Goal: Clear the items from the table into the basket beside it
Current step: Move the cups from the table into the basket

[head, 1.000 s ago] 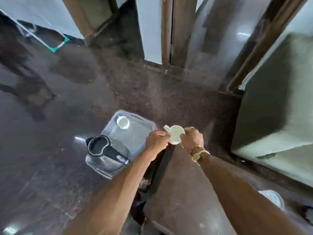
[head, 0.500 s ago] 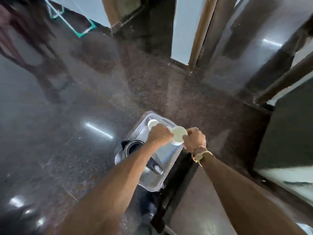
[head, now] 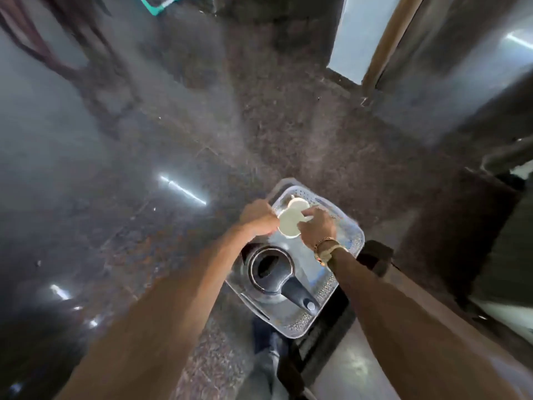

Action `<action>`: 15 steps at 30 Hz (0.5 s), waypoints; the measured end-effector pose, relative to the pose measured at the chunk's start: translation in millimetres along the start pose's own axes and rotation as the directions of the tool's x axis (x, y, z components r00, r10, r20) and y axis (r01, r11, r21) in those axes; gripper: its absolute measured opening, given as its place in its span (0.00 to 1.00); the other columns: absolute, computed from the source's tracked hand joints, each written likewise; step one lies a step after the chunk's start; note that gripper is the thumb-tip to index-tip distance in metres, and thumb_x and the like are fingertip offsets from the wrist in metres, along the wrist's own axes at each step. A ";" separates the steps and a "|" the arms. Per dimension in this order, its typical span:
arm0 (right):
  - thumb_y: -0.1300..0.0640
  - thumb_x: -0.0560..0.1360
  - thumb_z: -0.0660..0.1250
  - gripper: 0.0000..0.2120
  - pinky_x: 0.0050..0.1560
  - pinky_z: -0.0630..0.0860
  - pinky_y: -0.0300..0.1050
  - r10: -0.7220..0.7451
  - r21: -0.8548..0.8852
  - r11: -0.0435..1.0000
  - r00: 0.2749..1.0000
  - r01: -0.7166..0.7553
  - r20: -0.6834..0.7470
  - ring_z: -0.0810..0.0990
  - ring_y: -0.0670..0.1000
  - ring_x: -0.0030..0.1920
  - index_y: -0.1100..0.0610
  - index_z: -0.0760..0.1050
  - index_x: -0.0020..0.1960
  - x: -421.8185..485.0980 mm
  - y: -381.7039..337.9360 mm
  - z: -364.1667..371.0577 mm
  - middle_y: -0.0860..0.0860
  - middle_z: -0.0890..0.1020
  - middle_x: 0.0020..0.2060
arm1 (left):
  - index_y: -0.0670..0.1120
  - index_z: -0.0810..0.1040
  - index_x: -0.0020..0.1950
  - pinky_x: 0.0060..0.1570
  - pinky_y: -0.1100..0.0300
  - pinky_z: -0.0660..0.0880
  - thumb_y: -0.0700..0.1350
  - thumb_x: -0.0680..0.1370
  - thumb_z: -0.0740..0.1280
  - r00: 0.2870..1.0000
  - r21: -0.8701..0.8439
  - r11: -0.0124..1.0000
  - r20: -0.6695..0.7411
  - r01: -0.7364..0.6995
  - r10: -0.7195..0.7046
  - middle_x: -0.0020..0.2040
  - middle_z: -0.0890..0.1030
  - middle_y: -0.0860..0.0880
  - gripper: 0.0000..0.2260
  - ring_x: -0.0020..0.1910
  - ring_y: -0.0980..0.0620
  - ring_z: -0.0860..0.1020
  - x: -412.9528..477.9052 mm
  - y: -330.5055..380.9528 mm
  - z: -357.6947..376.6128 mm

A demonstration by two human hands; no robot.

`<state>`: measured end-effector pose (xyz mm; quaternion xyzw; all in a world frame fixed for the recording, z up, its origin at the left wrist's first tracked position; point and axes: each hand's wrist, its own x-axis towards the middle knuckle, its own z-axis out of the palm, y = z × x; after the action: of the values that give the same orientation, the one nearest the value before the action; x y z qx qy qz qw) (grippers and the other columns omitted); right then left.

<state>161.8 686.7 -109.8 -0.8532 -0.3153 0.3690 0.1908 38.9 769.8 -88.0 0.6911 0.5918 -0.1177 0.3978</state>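
A pale perforated plastic basket [head: 350, 236] stands on the dark floor beside the table. Inside it a steel kettle [head: 269, 269] with a black handle fills the near half. A white cup [head: 297, 202] lies at the far end of the basket. Just in front of that one, over the basket, both hands hold a second white cup [head: 289, 224]. My left hand [head: 257, 218] grips this cup's left side and my right hand [head: 317, 227] grips its right side. Whether the held cup touches the basket floor is hidden.
The dark table top [head: 357, 368] shows at the bottom right, its edge right next to the basket. Polished speckled floor [head: 161, 157] spreads to the left and ahead. A door frame [head: 386, 39] and a pale wall stand at the far right.
Both hands have carried the white cup from the table's edge out over the basket and lower into it. The view has swung so the basket now sits under my hands.
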 end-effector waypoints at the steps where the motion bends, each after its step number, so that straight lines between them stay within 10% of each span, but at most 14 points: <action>1: 0.63 0.73 0.67 0.17 0.64 0.69 0.47 0.002 -0.015 1.000 1.000 -0.002 0.014 0.76 0.58 0.63 0.57 0.78 0.62 4.6 0.4 6.2 0.55 0.80 0.62 | 0.40 0.85 0.43 0.47 0.51 0.83 0.38 0.69 0.71 1.000 -0.005 1.000 0.019 0.004 -0.004 0.40 0.86 0.43 0.05 0.43 0.47 0.85 5.6 -4.6 3.0; 15: 0.60 0.73 0.67 0.18 0.61 0.75 0.49 0.089 -0.113 0.990 0.994 -0.081 0.062 0.78 0.58 0.60 0.55 0.79 0.62 43.9 20.6 48.6 0.56 0.83 0.56 | 0.38 0.83 0.47 0.46 0.52 0.81 0.38 0.74 0.68 0.994 0.028 1.000 0.113 -0.009 0.006 0.44 0.85 0.42 0.06 0.39 0.48 0.82 51.6 -35.5 32.8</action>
<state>156.7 706.0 -175.5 -0.8623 -0.3047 0.3871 0.1170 30.7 783.9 -156.8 0.6912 0.5639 -0.1636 0.4214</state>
